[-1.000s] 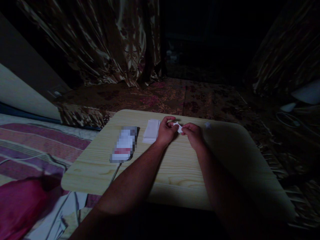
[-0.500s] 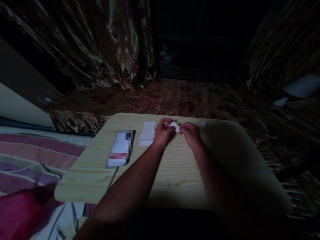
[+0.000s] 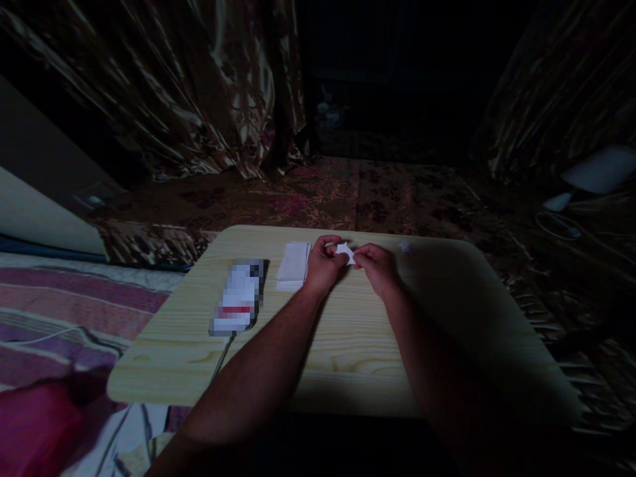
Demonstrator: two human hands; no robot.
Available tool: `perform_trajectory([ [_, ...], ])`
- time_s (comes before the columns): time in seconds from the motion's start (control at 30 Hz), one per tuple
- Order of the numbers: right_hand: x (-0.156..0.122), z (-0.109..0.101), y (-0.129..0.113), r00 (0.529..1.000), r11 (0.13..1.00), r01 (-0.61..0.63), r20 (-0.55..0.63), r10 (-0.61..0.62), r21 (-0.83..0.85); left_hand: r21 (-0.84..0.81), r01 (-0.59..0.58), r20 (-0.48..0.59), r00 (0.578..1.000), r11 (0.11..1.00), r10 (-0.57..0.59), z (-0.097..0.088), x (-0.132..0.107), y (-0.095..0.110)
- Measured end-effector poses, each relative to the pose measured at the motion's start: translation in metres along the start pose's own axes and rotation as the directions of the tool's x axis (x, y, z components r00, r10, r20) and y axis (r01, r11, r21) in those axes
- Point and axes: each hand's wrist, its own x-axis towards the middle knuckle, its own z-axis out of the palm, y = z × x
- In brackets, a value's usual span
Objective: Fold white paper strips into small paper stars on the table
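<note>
A small white folded paper star (image 3: 344,251) is held between my two hands above the far part of the wooden table (image 3: 348,338). My left hand (image 3: 325,265) grips it from the left, thumb on top. On the other side, my right hand (image 3: 375,262) pinches its right edge with thumb and fingertips. Just left of my left hand lies a stack of white paper sheets (image 3: 294,264). Another small white paper piece (image 3: 405,247), pointed in outline, rests beyond my right hand near the far edge.
A phone (image 3: 238,298), blurred out, lies at the left of the table with a cable (image 3: 223,354) running off the near edge. Striped bedding (image 3: 89,305) and a dark pink item (image 3: 40,424) are at the left. A white lamp (image 3: 599,171) stands at the far right.
The paper star has turned slightly between my fingers, and my right fingertips sit a little lower and further left on it. Both arms stay almost in place.
</note>
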Motion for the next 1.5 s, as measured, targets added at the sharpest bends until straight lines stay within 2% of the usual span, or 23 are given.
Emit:
perform_trajectory([
  [0.23,-0.0030,-0.0010,-0.0073,1.000,0.997,0.026,-0.006,-0.026,-0.066,0.022,0.004,0.019,1.000,1.000,-0.005,0.0008,-0.0008,-0.0008],
  [0.53,-0.0025,0.0005,-0.0074,1.000,0.998,-0.007,-0.019,0.006,-0.060,0.013,0.013,0.024,1.000,1.000,-0.014,0.0006,-0.0001,-0.0011],
  [0.83,-0.0009,-0.0010,0.0006,0.999,0.999,0.026,-0.021,-0.027,-0.029,0.051,-0.016,0.054,0.998,0.999,0.013,-0.0009,0.0010,-0.0067],
  [1.03,-0.0028,0.0001,-0.0040,0.999,0.997,0.042,-0.023,-0.044,-0.070,0.058,-0.003,0.056,0.998,0.998,0.000,-0.0004,0.0002,-0.0060],
  [1.23,-0.0027,0.0001,-0.0036,0.999,0.998,0.045,-0.029,-0.046,-0.031,0.029,0.003,0.054,0.999,1.000,-0.004,0.0001,0.0004,-0.0058],
  [1.5,-0.0006,-0.0005,-0.0013,0.996,0.995,0.082,-0.038,-0.084,-0.057,0.044,-0.005,0.096,0.995,0.999,0.001,0.0001,0.0011,-0.0077],
])
